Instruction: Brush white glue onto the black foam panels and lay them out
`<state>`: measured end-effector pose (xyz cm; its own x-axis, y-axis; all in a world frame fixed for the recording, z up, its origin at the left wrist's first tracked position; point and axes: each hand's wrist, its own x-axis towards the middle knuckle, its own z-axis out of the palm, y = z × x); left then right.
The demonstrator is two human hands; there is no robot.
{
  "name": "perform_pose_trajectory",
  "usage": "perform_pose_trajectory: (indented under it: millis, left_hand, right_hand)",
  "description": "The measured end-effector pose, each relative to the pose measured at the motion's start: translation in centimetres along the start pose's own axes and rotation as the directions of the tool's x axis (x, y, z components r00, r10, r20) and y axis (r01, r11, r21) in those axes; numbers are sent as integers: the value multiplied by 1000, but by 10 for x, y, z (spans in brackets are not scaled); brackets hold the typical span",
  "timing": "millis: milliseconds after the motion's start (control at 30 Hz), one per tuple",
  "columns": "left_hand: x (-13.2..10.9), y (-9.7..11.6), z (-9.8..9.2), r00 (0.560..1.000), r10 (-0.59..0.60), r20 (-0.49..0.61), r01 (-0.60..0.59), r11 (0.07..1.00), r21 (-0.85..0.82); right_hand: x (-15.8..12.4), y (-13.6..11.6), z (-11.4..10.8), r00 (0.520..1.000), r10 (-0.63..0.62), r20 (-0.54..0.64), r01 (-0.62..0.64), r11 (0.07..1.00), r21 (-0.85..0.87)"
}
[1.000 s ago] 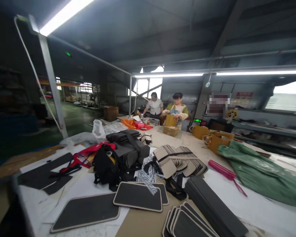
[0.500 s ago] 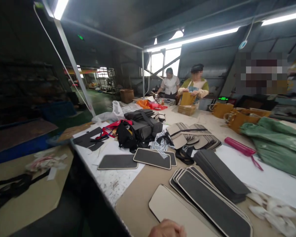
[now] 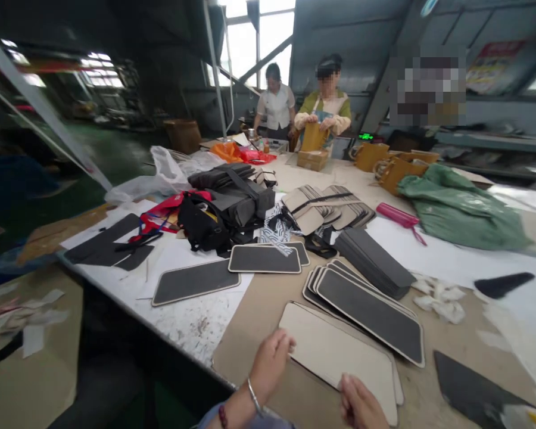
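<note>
A beige panel with rounded corners lies on the brown board at the near edge of the table, with another panel edge showing beneath it. My left hand, a bracelet on its wrist, is closed with curled fingers at the panel's left near edge. Further right, my right hand pinches at the near long edge; its lower fingers are partly hidden. Just beyond lies a fanned stack of dark panels with beige rims. Two similar rimmed panels are farther left, one of them a dark panel.
Behind the fanned stack is a pile of dark strips. Farther back lie bundled beige pieces, a black bag, a pink pouch and a green sack. Two people stand across the table, one holding a mustard-coloured piece.
The view has tilted down and turned right. Both hands now show at the beige panel's near edge, where only one hand was visible at the bottom before.
</note>
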<state>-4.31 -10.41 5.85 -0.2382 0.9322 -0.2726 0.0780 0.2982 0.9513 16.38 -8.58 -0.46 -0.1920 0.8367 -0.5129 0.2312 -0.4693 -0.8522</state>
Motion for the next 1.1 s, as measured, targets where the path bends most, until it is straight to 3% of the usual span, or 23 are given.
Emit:
perform_pose_trajectory:
  millis: [100, 167, 233, 300, 400, 467, 567, 667, 800, 867, 967, 1100]
  left_hand:
    - [23, -32, -19, 998, -43, -48, 48, 993, 109]
    - [36, -47, -23, 993, -100, -69, 112, 975, 190]
    - [46, -57, -22, 985, -145, -92, 166, 944, 284]
    - [55, -60, -16, 985, -152, -77, 170, 915, 366]
    - [62, -57, -6, 992, -122, -16, 117, 898, 425]
    - [64, -55, -2, 995, -99, -16, 96, 891, 445]
    - [66, -57, 1, 994, -99, -50, 111, 879, 463]
    - [69, -61, -1, 982, -167, -88, 188, 903, 385]
    - [73, -60, -4, 945, -308, -109, 325, 918, 228]
    - [71, -62, -6, 937, -335, -100, 348, 922, 168]
    - [64, -75, -11, 945, -316, -84, 323, 943, 84]
    - [59, -105, -25, 932, -362, 14, 361, 932, 17]
  right_hand:
    - [6, 18, -44, 929, -138, -342, 6, 933, -359]
    - [6, 28, -68, 851, -260, -456, -58, 817, -573]
    - [5, 33, -80, 801, -320, -505, -206, 645, -736]
    - [6, 35, -82, 791, -313, -526, -356, 465, -811]
    - [12, 37, -77, 789, -299, -537, -431, 353, -830]
    - [16, 38, -76, 781, -303, -547, -423, 388, -819]
    - [20, 43, -78, 775, -282, -565, -375, 515, -771]
    - [22, 51, -82, 780, -228, -583, -323, 651, -687]
    - [24, 59, -82, 823, -136, -552, -250, 784, -567]
    - [21, 59, -78, 822, -149, -549, -204, 823, -530]
    - [12, 55, -69, 784, -225, -578, -122, 858, -499]
    - [1, 50, -61, 773, -228, -592, -164, 830, -534]
